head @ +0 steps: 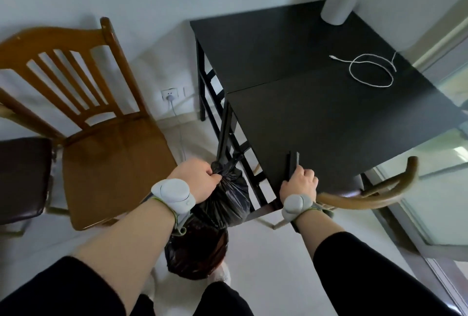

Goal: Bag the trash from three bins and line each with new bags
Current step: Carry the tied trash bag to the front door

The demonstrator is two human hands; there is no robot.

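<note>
Left hand fingers pinching knotted neck of full trash bag, carrying it; right hand fingers curling round black bag roll, likely fresh liners.

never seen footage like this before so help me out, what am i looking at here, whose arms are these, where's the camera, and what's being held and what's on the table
This is one picture from a wide-angle camera worn on a person's head, looking forward and down, so the two arms reaching in from the bottom are the wearer's own. There is no robot. The grey bands on both wrists look like wearable devices; what they do is not visible.

The left hand grips the knotted neck of a full black trash bag, which hangs beside the table. The right hand holds a slim dark object at the near edge of the black table. It may be a roll of new bags, but that cannot be told for sure.

On the table lie a looped white cable and, in the far corner, a white cylinder. A wooden chair stands to the left.
</note>
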